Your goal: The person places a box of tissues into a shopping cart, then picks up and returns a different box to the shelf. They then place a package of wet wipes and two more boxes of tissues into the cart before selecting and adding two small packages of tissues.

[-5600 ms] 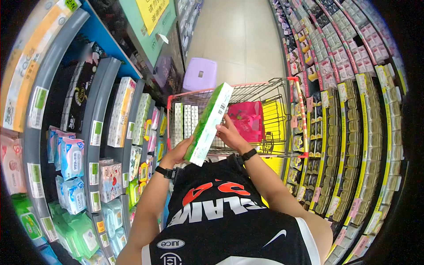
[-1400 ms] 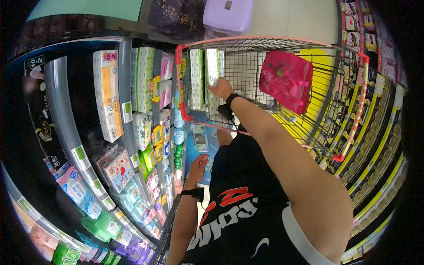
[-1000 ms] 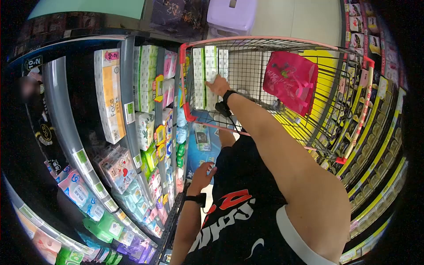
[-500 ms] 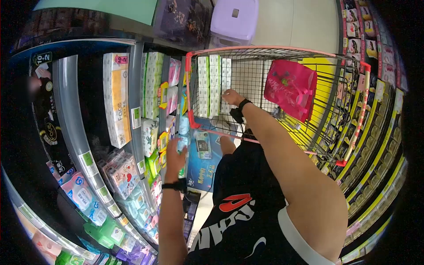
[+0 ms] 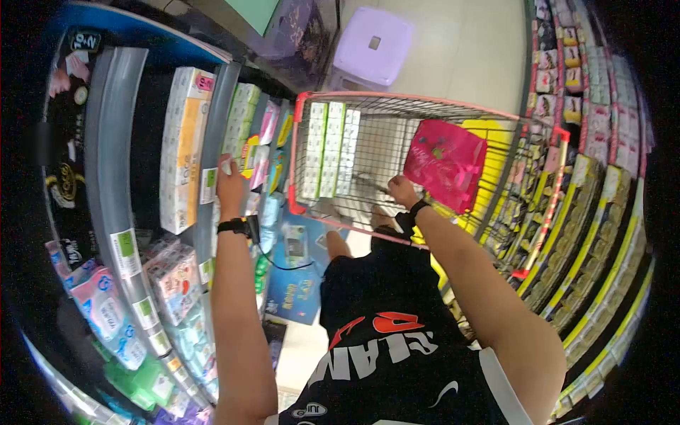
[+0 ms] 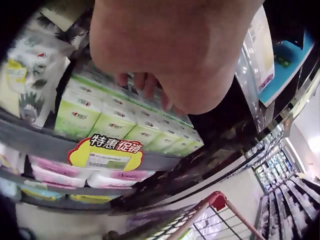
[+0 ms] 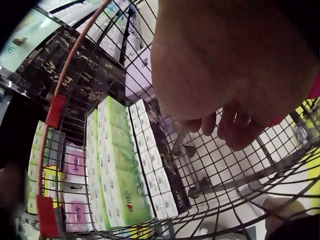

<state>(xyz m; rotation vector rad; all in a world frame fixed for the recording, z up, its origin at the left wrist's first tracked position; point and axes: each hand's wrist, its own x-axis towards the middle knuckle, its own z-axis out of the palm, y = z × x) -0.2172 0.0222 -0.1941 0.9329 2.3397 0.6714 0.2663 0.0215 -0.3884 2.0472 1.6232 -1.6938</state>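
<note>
My left hand [image 5: 229, 183] reaches to the shelf on the left, beside a stack of green-and-white tissue packs [image 5: 242, 112]. In the left wrist view its fingers [image 6: 148, 85] lie over the top of these tissue packs [image 6: 117, 117], not curled round one. Over the shopping cart [image 5: 382, 99], my right hand [image 5: 402, 193] hangs with loosely bent fingers and nothing in them. Green-and-white tissue packs [image 5: 330, 150] stand in rows at the cart's left end. In the right wrist view, a narrower white-faced multipack [image 7: 152, 160] stands beside the green ones [image 7: 122, 165].
A pink bag [image 5: 448, 161] lies in the cart's right part. Beyond the cart is a purple stool [image 5: 372, 60]. An orange-and-white Face tissue pack [image 5: 185, 152] stands on the left shelf. Packed shelves [image 5: 588, 234] line the right side.
The right hand has left the tissue packs in the cart and moved right. My left hand has risen from beside the body to the shelf stack. The view has turned slightly.
</note>
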